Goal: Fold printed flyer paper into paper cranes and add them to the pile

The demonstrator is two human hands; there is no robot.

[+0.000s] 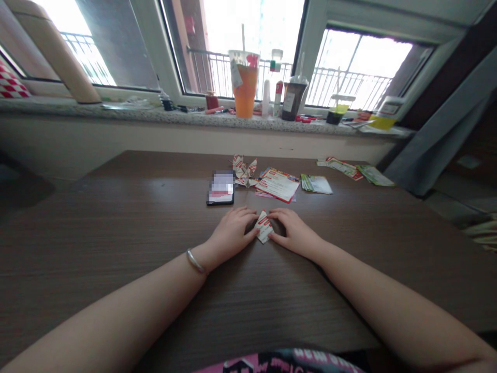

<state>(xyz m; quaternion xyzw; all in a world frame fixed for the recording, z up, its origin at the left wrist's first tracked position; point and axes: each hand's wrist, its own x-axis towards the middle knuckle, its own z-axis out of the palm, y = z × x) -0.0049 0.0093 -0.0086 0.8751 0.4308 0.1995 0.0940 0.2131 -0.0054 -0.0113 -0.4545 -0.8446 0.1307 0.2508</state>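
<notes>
Here, the folded printed paper is between the left hand and right hand, nearer than the smartphone; thumbs spread from fingers at its edges, any pinch unclear. Aligned corners and even pressure should crease cleanly.

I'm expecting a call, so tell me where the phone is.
In the head view, the phone lies on the table left of centre, beyond the left hand and beside the folded paper pile.

The folded paper is white with red bands, the tabletop dark brown with streaky grain, the bangle silver, the windowsill speckled grey, the tall drink orange, the curtain grey.
</notes>
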